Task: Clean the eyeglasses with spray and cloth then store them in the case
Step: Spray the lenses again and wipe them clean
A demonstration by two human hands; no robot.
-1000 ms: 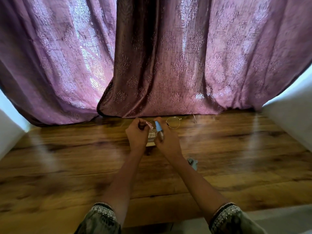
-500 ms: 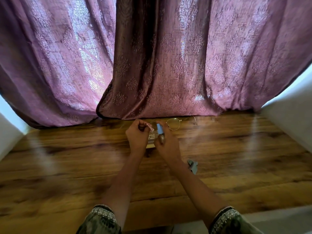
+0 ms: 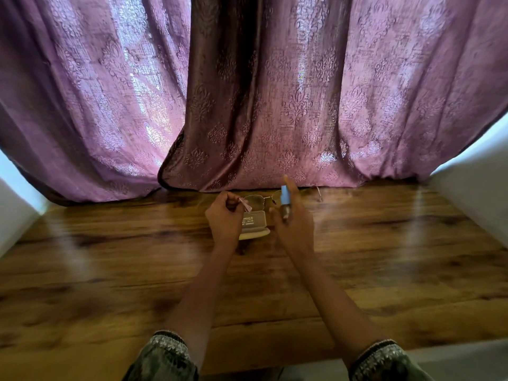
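Thin metal-rimmed eyeglasses point(image 3: 255, 203) hang above the far middle of the wooden table, lenses facing me. My left hand point(image 3: 224, 218) pinches them at the pink-tipped left temple. My right hand point(image 3: 297, 229) is just right of the lenses, gripping a small blue spray bottle point(image 3: 285, 196) upright, index finger raised over its top. A beige eyeglass case point(image 3: 254, 222) with printed text lies on the table below the glasses, between my hands. No cloth shows in this view.
The brown wooden table point(image 3: 110, 270) stretches wide on both sides of my arms. Purple patterned curtains point(image 3: 247, 105) hang down to its far edge right behind the glasses. White walls point(image 3: 472, 193) close in on the left and right.
My right hand has moved right and slightly up with the spray bottle, away from my left hand. The small blue-grey cloth seen beside my right forearm is out of sight.
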